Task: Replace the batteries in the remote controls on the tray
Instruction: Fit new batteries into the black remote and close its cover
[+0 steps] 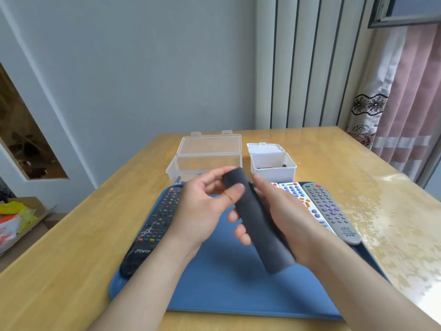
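I hold a slim dark grey remote (259,223) back side up above the blue tray (222,283). My right hand (284,218) grips its body from the right, fingers curled under it. My left hand (205,206) pinches its far end, thumb on top. On the tray lie a black remote (155,225) at the left, a white remote (298,194) and a grey remote (334,211) at the right, the white one partly hidden by my right hand.
Behind the tray stand an open clear plastic box (205,161) with a few batteries and a small open white box (273,163) with something dark inside. The wooden table (83,235) ends at the wall; a cardboard box (21,218) sits on the floor at left.
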A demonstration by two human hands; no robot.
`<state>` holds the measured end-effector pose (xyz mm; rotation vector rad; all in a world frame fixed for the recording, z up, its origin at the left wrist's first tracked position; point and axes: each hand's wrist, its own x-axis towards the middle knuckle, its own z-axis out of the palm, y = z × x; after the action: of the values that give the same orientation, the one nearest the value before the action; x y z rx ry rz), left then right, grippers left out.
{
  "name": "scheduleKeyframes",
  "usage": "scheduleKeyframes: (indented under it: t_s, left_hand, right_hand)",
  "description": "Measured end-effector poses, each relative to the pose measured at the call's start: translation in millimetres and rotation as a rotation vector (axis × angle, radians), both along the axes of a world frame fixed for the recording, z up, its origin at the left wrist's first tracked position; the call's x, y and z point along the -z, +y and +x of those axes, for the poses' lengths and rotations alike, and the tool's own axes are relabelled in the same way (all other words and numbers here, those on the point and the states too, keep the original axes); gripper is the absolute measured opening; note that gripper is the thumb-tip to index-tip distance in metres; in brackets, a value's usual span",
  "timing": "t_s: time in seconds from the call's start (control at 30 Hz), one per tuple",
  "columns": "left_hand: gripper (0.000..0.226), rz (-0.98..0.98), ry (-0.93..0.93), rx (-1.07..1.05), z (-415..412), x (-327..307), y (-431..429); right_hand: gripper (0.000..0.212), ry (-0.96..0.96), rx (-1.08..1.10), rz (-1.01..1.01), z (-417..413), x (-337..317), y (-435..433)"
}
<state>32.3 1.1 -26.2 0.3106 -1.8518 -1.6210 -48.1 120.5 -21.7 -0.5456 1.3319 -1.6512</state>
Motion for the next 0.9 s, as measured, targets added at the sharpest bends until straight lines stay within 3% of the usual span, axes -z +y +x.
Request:
scheduleKeyframes:
  t_s: [0.07,0.13,0.2,0.27,0.33,0.43,0.53,0.67,0.73,0.8,0.9]
  left_hand:
    - [0.028,0.094,0.121,-0.111,2,-4,-9]
    - [0.028,0.205,0.225,-0.188,5,-6,-24]
    - [0.031,0.273,0.239,-0.183,10,-6,-36]
    - [0.029,0.313,0.185,-0.047,14,-6,-40]
    - [0.026,0.197,0.091,0.144,17,-7,-35]
    - [0.032,-0.178,-0.067,0.243,12,-1,-16]
    - [0.040,-0.385,-0.185,0.206,6,5,-8]
    - [0.037,-0.183,-0.258,0.327,11,2,-12]
    - [0.034,-0.149,-0.284,0.282,10,3,-10]
    - [0.029,-0.177,-0.305,0.192,7,4,-11]
    - [0.025,-0.268,-0.386,0.093,5,7,-17]
  right_hand:
    - [0.059,0.033,-0.134,0.076,-6,4,2]
    - [0.053,0.100,-0.141,0.107,-12,4,5]
    - [0.040,0.053,0.026,0.034,-19,4,4]
    - [0.032,-0.066,0.252,-0.070,-25,3,3]
    - [0.023,-0.192,0.381,-0.184,-29,4,3]
    - [0.020,-0.216,0.292,-0.260,-23,8,2]
    - [0.025,-0.050,0.185,-0.210,-15,13,-1]
    - [0.020,0.082,0.273,-0.216,-19,11,2]
    - [0.016,0.225,0.256,-0.139,-15,10,3]
    - [0.011,0.454,0.205,0.027,-8,7,1]
    - [0.034,0.973,0.306,0.303,-14,14,-2]
